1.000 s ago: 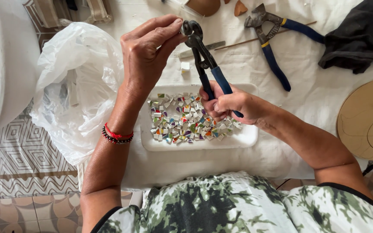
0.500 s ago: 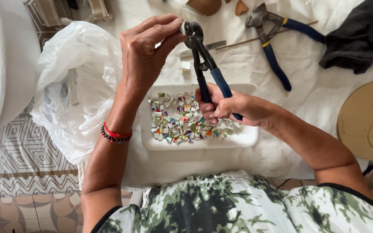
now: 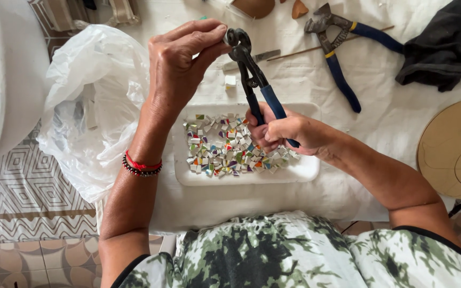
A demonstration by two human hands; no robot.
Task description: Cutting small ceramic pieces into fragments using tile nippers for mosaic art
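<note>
Blue-handled black metal tile nippers [image 3: 252, 74] are held upright above the white rectangular tray [image 3: 305, 169], head uppermost, handles slanting down toward the person's body. The right hand [image 3: 286, 132] is wrapped closed around both handles at their lower ends, directly over the right part of the tray. The left hand [image 3: 180, 64] is raised beside the nipper head, with thumb and fingers pinched narrowly together at the jaws; whatever small piece sits between those fingertips is too small to make out. A red and dark beaded bracelet [image 3: 141, 165] circles the left wrist.

The tray rests on the white cloth-covered tabletop [image 3: 294, 80] and contains a loose layer of small multicoloured ceramic tile fragments [image 3: 222, 146], concentrated in its left and central area. One small white square tile chip [image 3: 230, 80] lies on the cloth just beyond the tray's far edge.

A crumpled translucent white plastic bag [image 3: 89, 101] lies at the table's left end, touching the left forearm. A second pair of blue-handled nippers with yellow bands [image 3: 337, 48] lies on the cloth, well apart from the hands. A dark grey folded cloth [image 3: 444, 48] occupies the far right corner. A round pale wooden disc [image 3: 457, 149] sits at the right edge.
</note>
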